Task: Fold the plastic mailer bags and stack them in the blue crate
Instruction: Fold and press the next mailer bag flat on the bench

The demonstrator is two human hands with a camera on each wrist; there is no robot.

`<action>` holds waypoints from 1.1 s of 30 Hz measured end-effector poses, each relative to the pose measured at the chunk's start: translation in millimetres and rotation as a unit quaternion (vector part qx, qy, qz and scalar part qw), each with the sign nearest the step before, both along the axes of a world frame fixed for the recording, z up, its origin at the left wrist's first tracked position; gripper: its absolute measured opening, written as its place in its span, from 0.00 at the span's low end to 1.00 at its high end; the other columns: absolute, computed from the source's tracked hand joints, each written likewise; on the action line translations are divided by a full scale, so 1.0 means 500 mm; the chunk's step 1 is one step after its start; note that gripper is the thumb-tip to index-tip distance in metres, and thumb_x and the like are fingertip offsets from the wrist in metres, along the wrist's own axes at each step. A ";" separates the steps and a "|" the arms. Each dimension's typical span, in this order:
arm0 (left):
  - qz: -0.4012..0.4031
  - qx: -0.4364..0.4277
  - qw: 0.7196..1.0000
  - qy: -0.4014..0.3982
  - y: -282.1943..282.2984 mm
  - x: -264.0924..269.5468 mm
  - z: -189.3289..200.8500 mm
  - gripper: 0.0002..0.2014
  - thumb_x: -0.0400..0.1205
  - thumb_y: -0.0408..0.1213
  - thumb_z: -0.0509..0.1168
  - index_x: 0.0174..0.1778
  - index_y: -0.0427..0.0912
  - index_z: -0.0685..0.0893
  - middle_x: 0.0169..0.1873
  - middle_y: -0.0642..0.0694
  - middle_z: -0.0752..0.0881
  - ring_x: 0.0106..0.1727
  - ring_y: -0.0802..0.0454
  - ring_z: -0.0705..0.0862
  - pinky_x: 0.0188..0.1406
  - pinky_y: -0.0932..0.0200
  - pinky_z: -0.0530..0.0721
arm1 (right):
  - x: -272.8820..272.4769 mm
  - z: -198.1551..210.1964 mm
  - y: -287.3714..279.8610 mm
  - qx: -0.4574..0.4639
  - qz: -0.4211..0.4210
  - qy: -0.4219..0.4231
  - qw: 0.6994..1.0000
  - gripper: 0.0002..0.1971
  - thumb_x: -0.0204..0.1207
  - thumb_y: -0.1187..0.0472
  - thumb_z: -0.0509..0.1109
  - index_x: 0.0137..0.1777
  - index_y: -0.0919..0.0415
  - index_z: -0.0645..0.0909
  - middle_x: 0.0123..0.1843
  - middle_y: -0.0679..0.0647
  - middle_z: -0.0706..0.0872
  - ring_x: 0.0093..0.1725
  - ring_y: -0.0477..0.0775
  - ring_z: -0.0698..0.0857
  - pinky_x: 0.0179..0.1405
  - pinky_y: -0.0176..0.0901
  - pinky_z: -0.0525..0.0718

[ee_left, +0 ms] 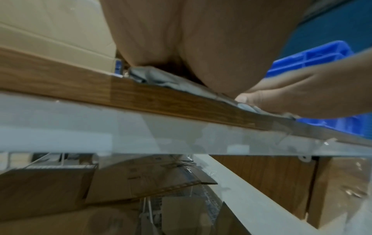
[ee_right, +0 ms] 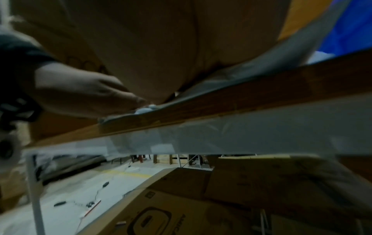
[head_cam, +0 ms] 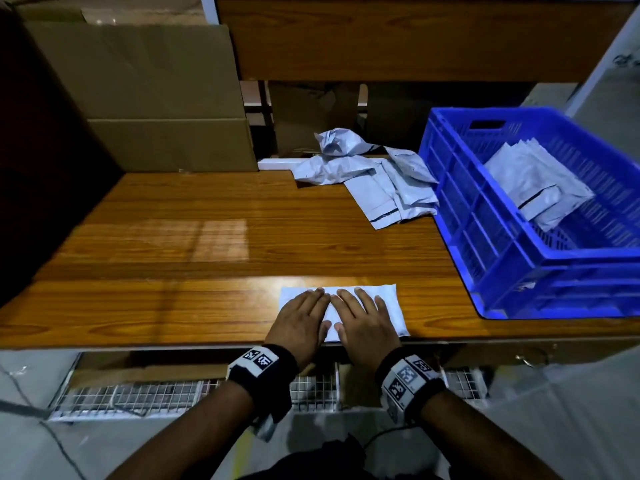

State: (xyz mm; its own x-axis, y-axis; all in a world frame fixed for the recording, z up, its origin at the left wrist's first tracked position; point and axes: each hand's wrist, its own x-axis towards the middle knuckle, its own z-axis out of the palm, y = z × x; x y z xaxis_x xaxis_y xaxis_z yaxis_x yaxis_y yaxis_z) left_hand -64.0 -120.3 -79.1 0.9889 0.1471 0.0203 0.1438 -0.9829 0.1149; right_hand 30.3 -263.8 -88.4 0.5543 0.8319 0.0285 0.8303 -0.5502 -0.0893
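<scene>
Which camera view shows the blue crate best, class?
The head view: the blue crate shows almost whole, folded mailers inside. The left wrist view catches only part of a wall; the right wrist view, a blurred blue patch.

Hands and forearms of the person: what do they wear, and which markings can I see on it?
Both forearms are bare, with no sleeves or gloves. The left hand and the right hand each have a black wristband behind them: the left wristband and the right wristband both carry white panels printed with black square tag patterns. A thin dark cable hangs below the right wristband.
</scene>
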 end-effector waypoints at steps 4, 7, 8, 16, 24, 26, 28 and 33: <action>-0.014 -0.033 0.999 -0.009 0.018 -0.005 0.010 0.32 0.83 0.54 0.41 0.80 0.41 0.67 0.79 0.41 0.68 0.79 0.43 0.67 0.79 0.52 0.60 | 0.020 0.017 -0.014 -0.009 0.023 0.043 0.999 0.34 0.76 0.41 0.43 0.82 0.49 0.64 0.82 0.49 0.69 0.81 0.59 0.66 0.77 0.62 0.66; -0.031 -0.024 0.999 -0.014 0.030 -0.016 0.013 0.30 0.84 0.52 0.46 0.81 0.42 0.66 0.80 0.40 0.68 0.79 0.41 0.67 0.78 0.50 0.62 | 0.045 0.034 -0.026 -0.024 0.041 0.075 0.996 0.35 0.78 0.37 0.43 0.85 0.46 0.54 0.86 0.46 0.57 0.85 0.54 0.55 0.82 0.55 0.56; -0.027 -0.029 0.999 -0.001 0.036 -0.019 0.014 0.29 0.86 0.51 0.49 0.82 0.44 0.63 0.81 0.42 0.64 0.81 0.42 0.64 0.79 0.51 0.61 | 0.053 0.040 -0.028 -0.031 0.046 0.076 0.996 0.33 0.81 0.37 0.48 0.86 0.46 0.52 0.87 0.46 0.55 0.85 0.53 0.53 0.82 0.53 0.55; -0.013 -0.064 0.997 0.029 0.057 -0.010 -0.003 0.29 0.85 0.47 0.61 0.82 0.48 0.63 0.81 0.46 0.63 0.80 0.44 0.61 0.77 0.49 0.64 | 0.058 0.010 -0.046 0.014 0.048 0.098 0.994 0.32 0.82 0.44 0.58 0.85 0.47 0.57 0.86 0.49 0.59 0.86 0.55 0.54 0.82 0.53 0.52; -0.042 -0.049 0.998 0.015 0.089 -0.029 -0.001 0.29 0.86 0.52 0.49 0.83 0.45 0.61 0.82 0.44 0.62 0.83 0.45 0.59 0.81 0.53 0.56 | 0.097 0.066 -0.068 -0.082 0.055 0.114 0.989 0.28 0.88 0.51 0.54 0.86 0.51 0.52 0.87 0.50 0.53 0.86 0.51 0.51 0.82 0.49 0.56; -0.042 -0.043 0.998 0.013 0.099 -0.040 -0.010 0.28 0.88 0.50 0.46 0.83 0.44 0.58 0.83 0.44 0.60 0.84 0.46 0.57 0.81 0.54 0.53 | 0.108 0.068 -0.086 -0.096 0.055 0.102 0.989 0.27 0.89 0.52 0.51 0.86 0.54 0.51 0.87 0.51 0.53 0.86 0.52 0.52 0.82 0.50 0.58; -0.029 -0.057 0.998 0.020 0.096 -0.050 -0.020 0.27 0.90 0.46 0.49 0.84 0.44 0.55 0.84 0.46 0.56 0.85 0.50 0.52 0.81 0.58 0.50 | 0.109 0.048 -0.102 -0.077 0.062 0.101 0.990 0.28 0.88 0.48 0.45 0.86 0.54 0.50 0.87 0.51 0.53 0.86 0.52 0.51 0.83 0.55 0.57; -0.029 -0.044 0.999 0.007 0.086 -0.055 -0.035 0.34 0.83 0.53 0.34 0.84 0.42 0.58 0.83 0.44 0.59 0.84 0.47 0.54 0.81 0.54 0.52 | 0.099 0.004 -0.106 -0.030 0.044 0.083 0.995 0.33 0.82 0.43 0.36 0.86 0.53 0.54 0.87 0.50 0.57 0.86 0.52 0.53 0.82 0.56 0.53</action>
